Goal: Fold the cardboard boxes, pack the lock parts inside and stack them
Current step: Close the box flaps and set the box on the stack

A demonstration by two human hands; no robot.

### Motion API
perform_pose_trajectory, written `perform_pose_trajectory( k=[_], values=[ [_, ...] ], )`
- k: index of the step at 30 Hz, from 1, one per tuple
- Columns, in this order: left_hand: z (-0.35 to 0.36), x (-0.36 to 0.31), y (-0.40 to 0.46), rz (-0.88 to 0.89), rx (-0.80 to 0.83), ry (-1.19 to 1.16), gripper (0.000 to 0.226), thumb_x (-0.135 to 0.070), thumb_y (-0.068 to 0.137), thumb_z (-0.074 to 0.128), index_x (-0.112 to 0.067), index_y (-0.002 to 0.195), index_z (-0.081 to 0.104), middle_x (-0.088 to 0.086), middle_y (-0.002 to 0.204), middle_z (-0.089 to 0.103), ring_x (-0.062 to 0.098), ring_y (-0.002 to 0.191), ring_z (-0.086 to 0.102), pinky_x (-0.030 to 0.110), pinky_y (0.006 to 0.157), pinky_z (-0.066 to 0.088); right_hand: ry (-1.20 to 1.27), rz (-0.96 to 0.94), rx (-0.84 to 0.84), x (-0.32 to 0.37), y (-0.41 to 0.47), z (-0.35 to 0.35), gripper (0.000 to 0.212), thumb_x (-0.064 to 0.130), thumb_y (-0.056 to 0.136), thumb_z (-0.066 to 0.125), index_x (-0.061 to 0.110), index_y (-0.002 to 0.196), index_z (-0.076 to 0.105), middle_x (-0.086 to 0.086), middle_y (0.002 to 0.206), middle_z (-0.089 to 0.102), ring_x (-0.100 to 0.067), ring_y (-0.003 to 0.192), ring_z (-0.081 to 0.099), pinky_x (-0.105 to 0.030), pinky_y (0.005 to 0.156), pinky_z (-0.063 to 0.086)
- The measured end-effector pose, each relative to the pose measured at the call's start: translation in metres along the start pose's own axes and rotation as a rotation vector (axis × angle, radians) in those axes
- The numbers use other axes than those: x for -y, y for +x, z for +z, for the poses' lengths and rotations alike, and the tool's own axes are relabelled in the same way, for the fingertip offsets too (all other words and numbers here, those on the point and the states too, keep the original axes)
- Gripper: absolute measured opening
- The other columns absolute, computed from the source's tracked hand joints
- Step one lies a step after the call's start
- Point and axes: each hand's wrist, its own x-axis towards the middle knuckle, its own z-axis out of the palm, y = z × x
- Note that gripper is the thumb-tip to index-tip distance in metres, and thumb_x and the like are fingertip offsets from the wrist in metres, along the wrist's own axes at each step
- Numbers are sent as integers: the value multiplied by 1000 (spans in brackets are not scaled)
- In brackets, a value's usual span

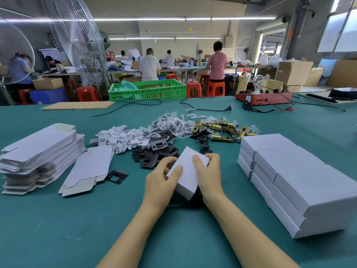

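Box [188, 172]: white, folded shut, held tilted just above the green tabletop [58, 229], near centre.
Left hand [164, 178]: grips the box's left end, thumb laid on its top face, fingers curled at the end.
Right hand [209, 175]: grips the box's right side, thumb on top, fingers wrapped round the far edge.
Finished boxes [293, 182]: white, stacked in layers, near right, well apart from the hands.
Flat blanks [38, 155]: tall pile of unfolded white cartons, left; one loose blank [88, 169] lies just beside it.
Black plates [156, 149]: heap just beyond the held box; a single plate [116, 176] lies by the loose blank.
White inserts [121, 138]: small card pieces, heaped left of the plates.
Bagged parts [170, 122]: clear packets, far centre.
Brass latches [222, 129]: pile right of the packets.
Far edge: green crate [146, 89], red unit [264, 97] with a bulb [257, 83], black cables [202, 108].
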Motion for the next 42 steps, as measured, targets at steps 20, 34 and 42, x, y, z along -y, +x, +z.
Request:
perform_pose_trajectory(
  k=[20, 34, 42],
  values=[
    [-6, 6, 7, -100, -302, -130, 37, -21, 94, 60, -7, 60, 58, -9, 45, 49, 4, 43, 43, 12, 43, 33, -750, -234, 621, 29, -7, -17, 87, 64, 58, 74, 44, 132, 33, 3, 121, 42, -19, 116, 42, -34, 87, 41],
    [-3, 6, 8, -142, -164, -286, 47, -39, 100, 51, -7, 69, 68, 0, 52, 60, 20, 41, 57, 20, 41, 41, -807, -361, 37, 149, -5, -79, 78, 62, 59, 70, 32, 123, 38, -7, 107, 41, -31, 101, 46, -43, 85, 48],
    [-2, 5, 7, -142, -129, -249, 46, -42, 99, 52, -10, 70, 68, -1, 53, 61, 18, 42, 58, 27, 50, 44, -1162, -19, -135, 166, 62, -124, 92, 65, 63, 71, 15, 132, 38, -23, 132, 43, -43, 121, 40, -49, 99, 41]
  ],
)
